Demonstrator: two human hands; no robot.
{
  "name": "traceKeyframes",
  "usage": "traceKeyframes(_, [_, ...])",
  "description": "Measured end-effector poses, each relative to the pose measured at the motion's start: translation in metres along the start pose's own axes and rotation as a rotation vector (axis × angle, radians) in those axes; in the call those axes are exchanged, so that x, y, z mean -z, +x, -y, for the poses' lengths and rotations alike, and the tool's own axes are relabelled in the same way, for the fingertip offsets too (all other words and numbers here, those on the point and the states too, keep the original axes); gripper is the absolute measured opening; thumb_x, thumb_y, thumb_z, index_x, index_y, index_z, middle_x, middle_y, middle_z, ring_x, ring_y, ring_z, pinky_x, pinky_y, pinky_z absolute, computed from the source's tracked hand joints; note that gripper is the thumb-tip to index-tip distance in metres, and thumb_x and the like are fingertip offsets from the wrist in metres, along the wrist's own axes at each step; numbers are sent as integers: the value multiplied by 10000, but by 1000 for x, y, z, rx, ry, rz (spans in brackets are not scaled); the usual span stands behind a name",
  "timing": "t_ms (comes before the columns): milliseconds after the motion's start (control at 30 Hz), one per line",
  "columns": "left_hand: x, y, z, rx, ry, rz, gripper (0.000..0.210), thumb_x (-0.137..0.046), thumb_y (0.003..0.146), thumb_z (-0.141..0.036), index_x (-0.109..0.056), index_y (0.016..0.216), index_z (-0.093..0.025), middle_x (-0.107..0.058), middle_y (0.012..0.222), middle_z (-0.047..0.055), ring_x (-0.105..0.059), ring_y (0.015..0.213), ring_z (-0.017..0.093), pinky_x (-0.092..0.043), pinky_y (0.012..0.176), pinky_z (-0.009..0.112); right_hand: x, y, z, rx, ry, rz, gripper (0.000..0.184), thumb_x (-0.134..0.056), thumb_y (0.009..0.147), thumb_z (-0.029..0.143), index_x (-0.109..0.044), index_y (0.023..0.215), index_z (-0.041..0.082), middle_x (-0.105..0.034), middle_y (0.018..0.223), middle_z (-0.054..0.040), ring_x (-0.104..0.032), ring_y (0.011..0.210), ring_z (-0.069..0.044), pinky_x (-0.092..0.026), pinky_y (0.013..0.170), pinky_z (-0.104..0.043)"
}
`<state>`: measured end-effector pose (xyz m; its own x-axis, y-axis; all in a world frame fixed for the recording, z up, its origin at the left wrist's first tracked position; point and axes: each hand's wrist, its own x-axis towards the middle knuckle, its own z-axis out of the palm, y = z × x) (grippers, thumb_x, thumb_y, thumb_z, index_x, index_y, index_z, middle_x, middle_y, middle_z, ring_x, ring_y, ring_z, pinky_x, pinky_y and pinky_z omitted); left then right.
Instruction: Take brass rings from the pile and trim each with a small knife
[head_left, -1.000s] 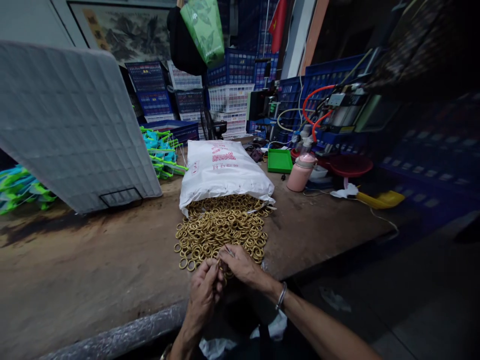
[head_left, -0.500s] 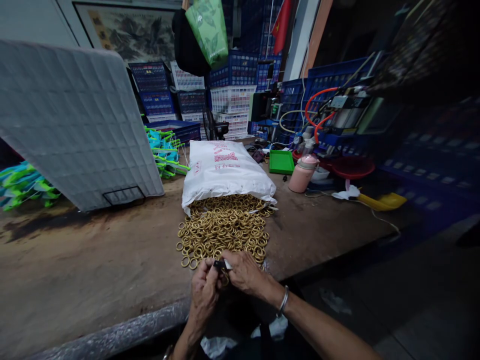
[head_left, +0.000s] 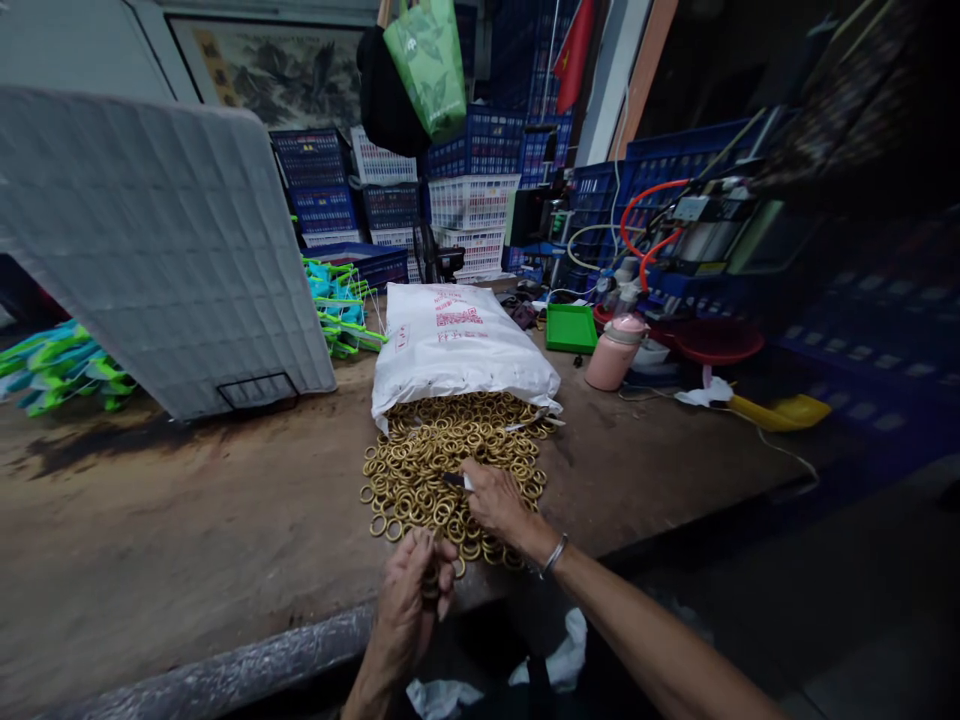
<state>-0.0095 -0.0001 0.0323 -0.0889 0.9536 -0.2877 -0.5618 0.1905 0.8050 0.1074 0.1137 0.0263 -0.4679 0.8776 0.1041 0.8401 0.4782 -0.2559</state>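
Note:
A heap of gold-coloured rings (head_left: 420,470) spills from the open mouth of a white printed sack (head_left: 457,345) onto the worktable. Over the heap, my right hand (head_left: 499,505) is closed around a small tool (head_left: 455,481) with a dark tip and a whitish part; its exact kind is unclear. My left hand (head_left: 409,585) is at the table's front edge, just below the heap, its fingers curled around at least one gold-coloured ring (head_left: 430,580). The fingers partly hide what it holds.
A tall grey quilted panel (head_left: 172,250) stands at left, with green and blue plastic pieces (head_left: 341,310) behind it. To the right are a green tray (head_left: 570,328), a pink jar (head_left: 615,352), a yellow scoop (head_left: 780,410) and a machine with orange hoses (head_left: 705,225). Stacked crates (head_left: 472,200) fill the back.
My hands have come apart. The right moved forward over the ring heap with the small tool, while the left drew slightly back toward me. The view shifted a little.

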Motion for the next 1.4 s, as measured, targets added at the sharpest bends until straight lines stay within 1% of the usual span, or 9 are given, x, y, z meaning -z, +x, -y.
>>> traceKeyframes(167, [11,5,2,-14,-83,14,205,-567,742,-353,-526,753,-152,-591,732,24,-459,492,72,-317,356,160,-8,14,6,18,34,-34,175,-399,792,182,-495,938,191,-612,828,-38,-542,730,-144,-254,585,-234])
traceKeyframes(267, [15,5,-1,15,-155,24,180,-590,724,-313,-535,825,-174,-582,697,5,-453,475,71,-302,355,157,-12,19,8,-21,-1,15,158,-402,799,192,-499,923,185,-615,839,-49,-552,736,-151,-258,586,-237])
traceKeyframes(367, [19,7,-4,80,-227,5,262,-641,672,-287,-563,898,-179,-578,690,-1,-470,490,72,-310,371,159,-13,22,6,-6,-18,64,149,-383,804,177,-511,881,178,-621,818,-55,-564,737,-151,-260,579,-239])
traceKeyframes(533, [26,13,2,142,-315,-10,154,-661,660,-260,-607,759,-155,-604,728,17,-537,595,90,-362,441,162,-12,23,1,-7,-27,98,153,-399,798,210,-520,889,186,-636,800,-55,-582,712,-162,-256,550,-247])
traceKeyframes(667, [31,17,11,134,-333,-6,113,-646,681,-241,-599,709,-142,-610,710,27,-545,611,99,-341,418,153,-12,23,-3,4,-29,115,149,-406,797,229,-539,854,193,-642,796,-54,-586,725,-167,-260,555,-247])
traceKeyframes(867, [31,20,15,133,-337,-20,192,-665,663,-277,-530,648,-141,-540,615,-15,-476,500,66,-276,361,142,-14,26,-4,-22,-23,128,154,-420,786,225,-543,875,195,-644,812,-58,-589,738,-169,-261,552,-247])
traceKeyframes(1033, [31,21,15,129,-317,-25,232,-645,687,-318,-478,657,-160,-491,588,-43,-426,440,40,-231,344,131,-17,28,-9,-45,2,121,150,-429,780,235,-539,872,192,-641,802,-55,-580,724,-163,-242,538,-243])
traceKeyframes(1300, [30,25,18,121,-281,-31,238,-624,701,-340,-472,664,-162,-485,597,-43,-422,429,36,-239,342,134,-14,26,-14,-11,56,94,117,-466,773,260,-544,825,190,-620,755,-25,-534,668,-131,-237,545,-223])
traceKeyframes(1400, [30,26,20,125,-272,-43,248,-636,686,-346,-475,663,-159,-484,594,-42,-423,427,37,-239,339,136,-14,24,-14,1,70,75,130,-461,780,246,-543,867,195,-619,765,-23,-528,677,-129,-245,556,-218])
